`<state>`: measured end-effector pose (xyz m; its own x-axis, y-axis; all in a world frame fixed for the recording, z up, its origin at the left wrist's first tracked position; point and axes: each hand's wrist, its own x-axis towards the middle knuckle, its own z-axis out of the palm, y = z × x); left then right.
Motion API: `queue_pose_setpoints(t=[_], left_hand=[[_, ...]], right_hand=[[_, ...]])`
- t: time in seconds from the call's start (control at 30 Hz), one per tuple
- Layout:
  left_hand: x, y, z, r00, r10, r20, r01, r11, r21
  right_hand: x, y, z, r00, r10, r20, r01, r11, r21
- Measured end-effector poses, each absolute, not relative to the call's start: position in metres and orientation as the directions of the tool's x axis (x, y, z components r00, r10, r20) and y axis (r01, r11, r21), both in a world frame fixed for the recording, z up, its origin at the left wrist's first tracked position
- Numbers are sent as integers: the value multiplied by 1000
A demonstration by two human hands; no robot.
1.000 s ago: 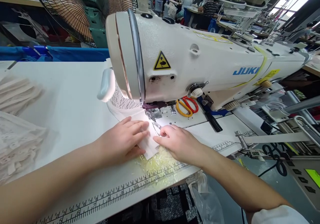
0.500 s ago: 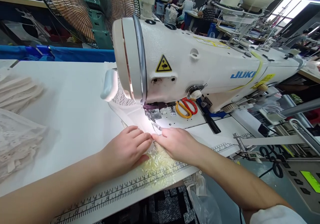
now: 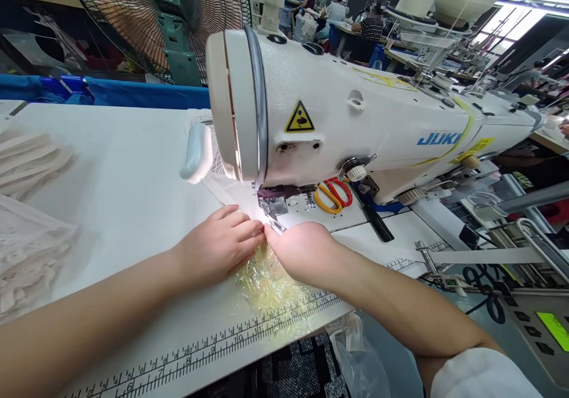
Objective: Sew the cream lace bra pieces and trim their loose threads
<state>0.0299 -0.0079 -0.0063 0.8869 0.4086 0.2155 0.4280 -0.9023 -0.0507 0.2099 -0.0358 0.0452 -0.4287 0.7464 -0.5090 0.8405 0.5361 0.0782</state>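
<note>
A white JUKI sewing machine [image 3: 377,125] stands on the white table [image 3: 124,178]. A white fabric piece [image 3: 231,199] with lace runs under the presser foot [image 3: 271,206] and out behind the machine head. My left hand [image 3: 220,245] lies flat on the table just left of the foot, fingers together and pressing down on the fabric. My right hand [image 3: 302,250] is curled with its fingertips pinched at the fabric right in front of the foot. The two hands' fingertips touch. The near end of the fabric is hidden under them.
Orange-and-red scissors [image 3: 333,193] lie under the machine arm. Stacks of pale lace pieces [image 3: 26,166] sit at the table's left. A yellowed tape patch [image 3: 267,285] and a printed ruler [image 3: 200,350] mark the front edge. A fan [image 3: 155,18] stands behind; people work far back.
Both hands have slid forward toward the presser foot as the fabric fed through. The white corner that showed between them is now covered.
</note>
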Motion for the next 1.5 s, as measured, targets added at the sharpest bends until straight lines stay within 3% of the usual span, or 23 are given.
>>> queue_pose_setpoints(t=[0.4,0.7,0.97,1.13,1.2,1.27,1.4,1.5], left_hand=[[30,16,4,892,400,210,434,-888,-152],[28,25,2,853,464,238,510,-839,-191],[26,29,2,778,592,210,627,-751,-209],[0,3,14,603,782,161,793,-564,-229],[-28,-14,33,432,894,120,891,-403,-211],[-66,-36,59,159,977,141,971,-129,-200],[-150,-90,107,-341,886,313,904,401,-150],[-195,-114,119,-477,833,280,861,507,-40]], right_hand=[[189,-29,49,-290,729,-620,885,451,116],[199,-51,14,-368,879,-303,915,401,51],[202,-50,7,-362,904,-225,928,371,-2],[204,-59,7,-371,901,-225,925,381,1],[204,-63,7,-361,904,-229,927,375,22],[205,-66,6,-363,905,-225,923,382,47],[204,-72,9,-379,895,-234,914,402,55],[203,-77,11,-370,900,-232,921,389,39]])
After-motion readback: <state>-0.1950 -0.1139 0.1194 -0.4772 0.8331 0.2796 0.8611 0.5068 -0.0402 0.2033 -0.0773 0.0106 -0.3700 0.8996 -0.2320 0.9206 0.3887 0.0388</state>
